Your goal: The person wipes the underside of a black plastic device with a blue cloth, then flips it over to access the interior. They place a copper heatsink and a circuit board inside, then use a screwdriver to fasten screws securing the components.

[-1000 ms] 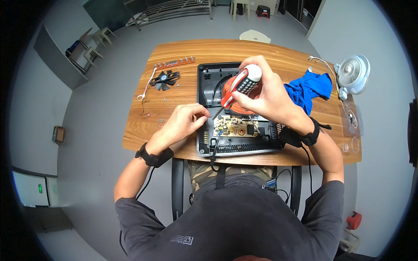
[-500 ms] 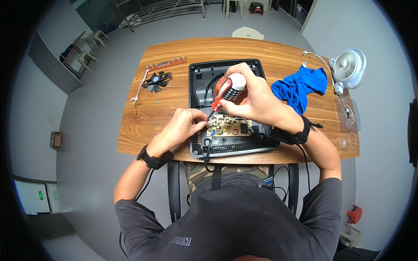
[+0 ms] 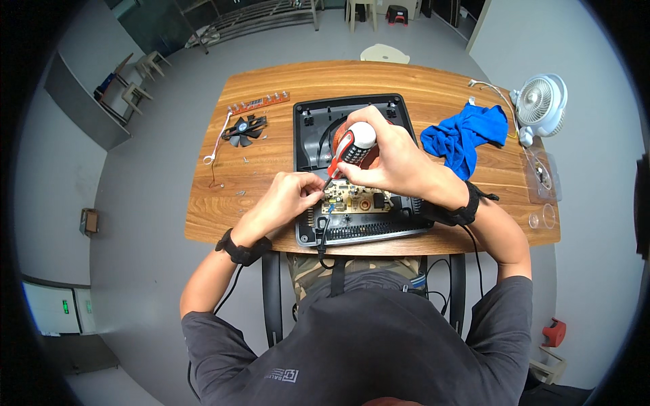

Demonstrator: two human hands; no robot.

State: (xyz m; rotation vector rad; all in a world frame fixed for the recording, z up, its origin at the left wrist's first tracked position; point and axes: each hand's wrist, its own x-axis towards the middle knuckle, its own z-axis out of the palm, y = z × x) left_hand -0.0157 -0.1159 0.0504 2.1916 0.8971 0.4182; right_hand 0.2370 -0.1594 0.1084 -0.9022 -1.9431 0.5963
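The right hand (image 3: 396,162) is closed around the grip of a red, white and black screwdriver (image 3: 352,145), thumb along the side, shaft angled down toward the left hand (image 3: 291,193). The left hand is partly curled, its thumb and fingertips drawn together at the shaft's lower end; whether it grasps anything between them cannot be determined.

A black appliance housing (image 3: 308,152) lies open beneath both hands. It contains a circuit board (image 3: 352,206), located immediately to the right of the left fingertips, and a copper-coloured coil (image 3: 336,135), partly covered by the right hand. A clear plastic tray (image 3: 555,193), well to the right of the right hand on the bench (image 3: 217,220), holds small parts too indistinct to identify. Loose screws (image 3: 240,193) lie to the left of the left hand, with a black fan (image 3: 244,132) farther beyond.

Compared with one second ago, the lower end of the shaft, then exposed just beside the left fingertips, now meets them. Compared with half a second ago, both hands retain nearly the same posture.
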